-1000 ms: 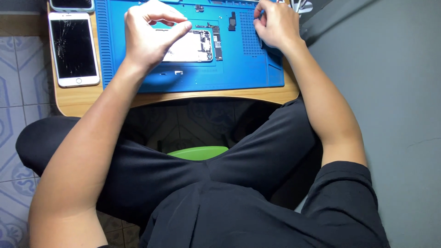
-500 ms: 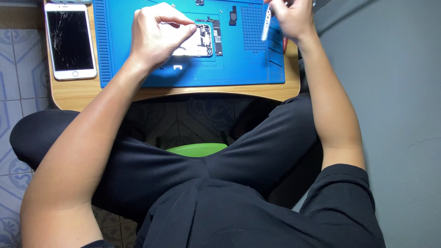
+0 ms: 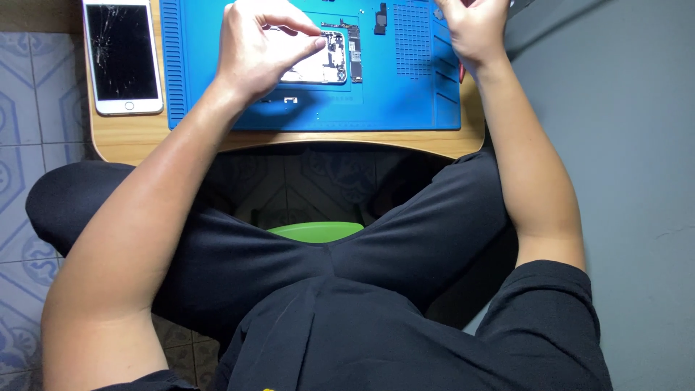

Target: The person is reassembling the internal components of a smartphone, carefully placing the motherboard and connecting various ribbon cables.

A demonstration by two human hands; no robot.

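An opened phone body (image 3: 326, 66) with its inner parts showing lies on a blue work mat (image 3: 398, 101). My left hand (image 3: 257, 47) rests over its left half, thumb and forefinger pinched together at its upper edge. My right hand (image 3: 470, 25) is at the mat's top right corner, partly cut off by the frame edge, so what it holds is hidden. A narrow dark board strip (image 3: 354, 51) lies beside the phone body, and a small black part (image 3: 380, 18) sits further up the mat.
A white phone with a cracked black screen (image 3: 121, 54) lies on the wooden table (image 3: 289, 141) left of the mat. A green stool (image 3: 315, 230) shows between my legs. A grey wall (image 3: 622, 145) is on the right and tiled floor (image 3: 29, 108) on the left.
My right hand has moved up and right to the mat's top corner, and the white tool it held is out of sight. My left hand stays pinched over the phone body.
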